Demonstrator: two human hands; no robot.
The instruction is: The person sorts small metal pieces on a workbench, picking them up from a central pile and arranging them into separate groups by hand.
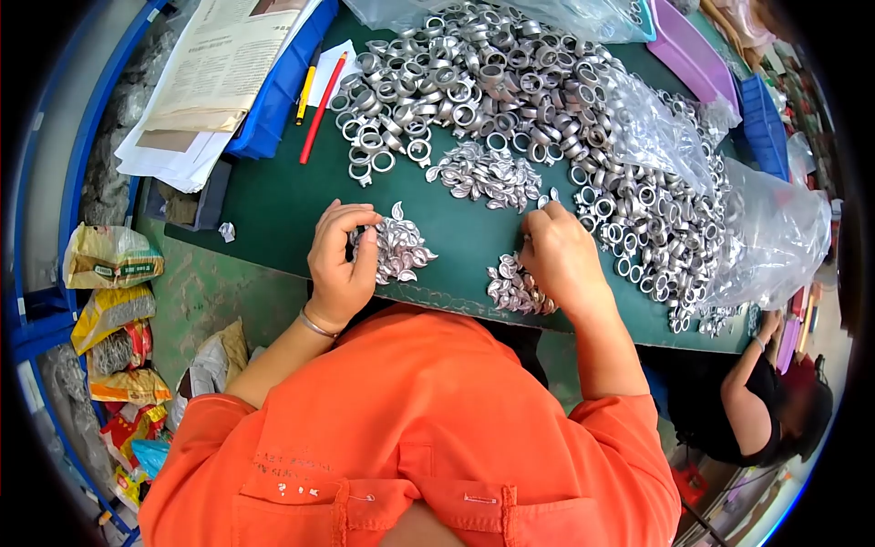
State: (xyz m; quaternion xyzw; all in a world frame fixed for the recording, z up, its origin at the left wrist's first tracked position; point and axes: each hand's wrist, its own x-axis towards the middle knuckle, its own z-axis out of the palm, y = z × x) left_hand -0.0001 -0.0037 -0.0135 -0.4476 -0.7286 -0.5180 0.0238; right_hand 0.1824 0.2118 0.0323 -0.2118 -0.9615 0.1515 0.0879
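My left hand is at the left edge of a pile of small silvery leaf-shaped metal pieces. Its fingers curl toward the thumb, and whatever lies between the tips is too small to make out. My right hand reaches over a smaller pile of similar leaf-shaped pieces by the table's near edge. Its fingers are bent and drawn together, with the tips mostly hidden under the hand. Farther back lies a third heap of leaf-shaped pieces, and a couple of loose ones rest just beyond my right knuckles.
A big heap of metal rings spreads across the back and right of the green table, partly under clear plastic bags. A red pencil, a yellow pen and a blue tray sit back left. Another person is at right.
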